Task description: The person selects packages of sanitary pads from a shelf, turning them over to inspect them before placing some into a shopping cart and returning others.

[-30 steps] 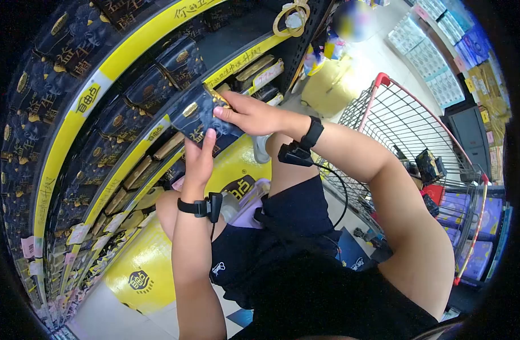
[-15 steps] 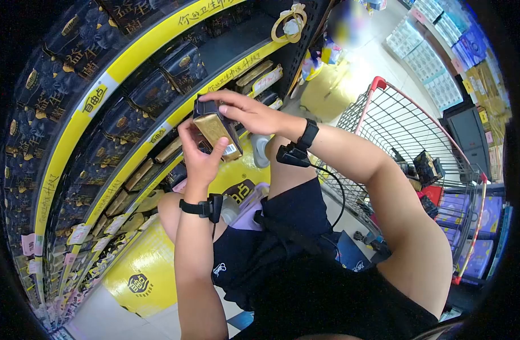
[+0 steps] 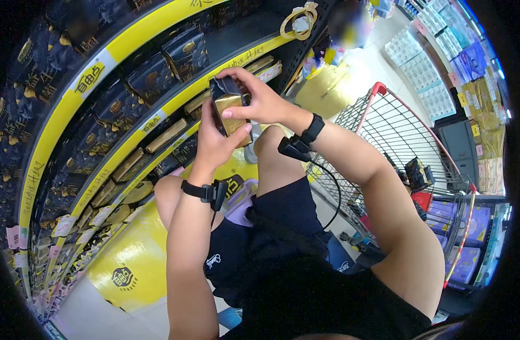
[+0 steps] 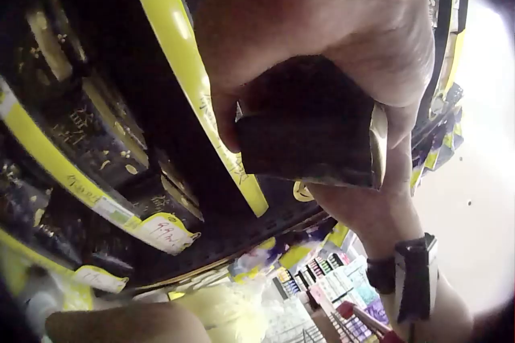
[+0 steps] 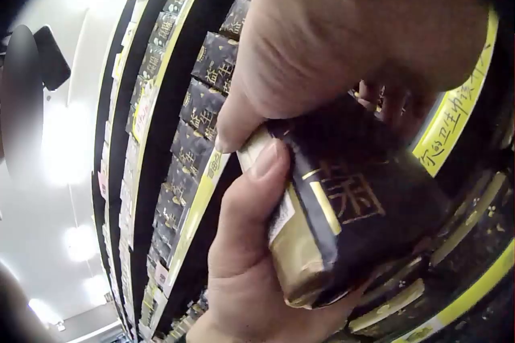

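Your left grip (image 3: pixel 216 139) and right grip (image 3: pixel 267 103) are both closing around the black-and-gold package (image 5: pixel 366 198), though some fingertips are hiding behind it. You're holding it before the stocked shelf (image 3: pixel 248 59); the shopping cart (image 3: pixel 379 88) is standing to your right.

My left hand (image 3: pixel 216 141) and right hand (image 3: pixel 269 103) are close together, digits curled in a two-handed grip, thumbs (image 3: pixel 235 113) near each other. My left forearm (image 3: pixel 190 243) extends forward; my right arm (image 3: pixel 379 175) bends at the elbow.
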The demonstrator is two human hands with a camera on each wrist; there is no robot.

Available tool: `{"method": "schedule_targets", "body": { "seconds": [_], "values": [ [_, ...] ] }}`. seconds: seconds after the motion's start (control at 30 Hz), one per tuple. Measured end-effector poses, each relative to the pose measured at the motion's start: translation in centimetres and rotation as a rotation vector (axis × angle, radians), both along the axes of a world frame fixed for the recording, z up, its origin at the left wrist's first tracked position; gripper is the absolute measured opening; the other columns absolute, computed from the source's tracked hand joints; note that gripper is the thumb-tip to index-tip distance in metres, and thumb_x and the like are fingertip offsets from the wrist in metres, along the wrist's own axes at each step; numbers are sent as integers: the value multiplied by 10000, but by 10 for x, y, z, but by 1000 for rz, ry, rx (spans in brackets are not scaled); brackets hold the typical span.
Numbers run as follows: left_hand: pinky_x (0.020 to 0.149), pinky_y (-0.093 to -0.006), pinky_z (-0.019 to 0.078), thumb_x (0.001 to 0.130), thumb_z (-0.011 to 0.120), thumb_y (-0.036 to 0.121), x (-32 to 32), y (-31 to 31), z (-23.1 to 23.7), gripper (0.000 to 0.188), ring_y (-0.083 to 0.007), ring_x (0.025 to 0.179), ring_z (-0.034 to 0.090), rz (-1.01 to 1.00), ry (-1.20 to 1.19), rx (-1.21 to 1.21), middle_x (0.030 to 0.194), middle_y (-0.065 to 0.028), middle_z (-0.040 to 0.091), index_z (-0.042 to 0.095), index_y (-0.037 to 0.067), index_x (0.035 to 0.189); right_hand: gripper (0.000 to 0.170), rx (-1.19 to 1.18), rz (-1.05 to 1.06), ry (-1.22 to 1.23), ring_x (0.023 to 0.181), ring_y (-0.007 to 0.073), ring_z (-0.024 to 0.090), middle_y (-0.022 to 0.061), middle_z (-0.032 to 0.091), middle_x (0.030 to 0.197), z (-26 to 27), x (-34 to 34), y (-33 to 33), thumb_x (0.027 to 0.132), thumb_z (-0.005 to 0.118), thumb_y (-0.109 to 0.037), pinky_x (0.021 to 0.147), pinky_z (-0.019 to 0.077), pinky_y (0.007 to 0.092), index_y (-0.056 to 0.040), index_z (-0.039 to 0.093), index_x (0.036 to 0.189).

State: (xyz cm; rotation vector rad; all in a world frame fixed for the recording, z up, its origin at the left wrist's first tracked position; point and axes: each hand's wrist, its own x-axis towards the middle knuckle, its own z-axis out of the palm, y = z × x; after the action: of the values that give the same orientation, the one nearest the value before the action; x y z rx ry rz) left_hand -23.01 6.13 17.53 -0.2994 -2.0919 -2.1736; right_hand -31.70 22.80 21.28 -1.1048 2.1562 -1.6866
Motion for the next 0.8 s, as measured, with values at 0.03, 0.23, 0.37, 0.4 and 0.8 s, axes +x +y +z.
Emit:
{"method": "schedule_targets", "body": {
  "seconds": [0.03,0.23,0.37,0.4,0.8],
  "values": [
    [992,-380,512,771,867,192,-1,1,-2,838,-244,1160,629,1,12,-10,1271,-170,611,382,-8,1424,819,-7,39,13,1269,205,539,101,558,1360,-2,-3,1,823,854,-307,1104,428,368,-63,442,1487],
    [1004,-388,514,844,836,250,-6,1,0,886,-288,1215,620,50,16,-24,1351,-233,584,313,-39,1497,721,-154,147,-176,1300,193,523,85,549,1405,-7,-15,4,833,776,-231,1116,420,352,-47,480,1465],
    [1021,-434,492,960,697,345,-5,3,-7,745,-336,1254,586,158,19,-6,1373,-263,550,323,-32,1481,551,-179,-259,-40,1128,163,579,75,640,1214,-7,-37,15,856,754,-121,984,490,343,-63,557,1368],
    [1030,-443,481,965,684,358,-4,3,-6,733,-343,1258,579,174,30,-8,1373,-267,547,330,-32,1474,554,-239,-398,25,1111,163,578,80,646,1189,-5,-43,12,851,770,-138,970,490,338,-63,562,1359],
    [1014,-451,446,974,641,355,11,-18,-2,539,-290,1290,563,108,105,-255,1342,-153,620,468,58,1389,857,144,-823,527,1220,451,508,294,535,1322,-5,-183,-7,794,850,-424,1034,427,550,-12,469,1441]
  ]
}}
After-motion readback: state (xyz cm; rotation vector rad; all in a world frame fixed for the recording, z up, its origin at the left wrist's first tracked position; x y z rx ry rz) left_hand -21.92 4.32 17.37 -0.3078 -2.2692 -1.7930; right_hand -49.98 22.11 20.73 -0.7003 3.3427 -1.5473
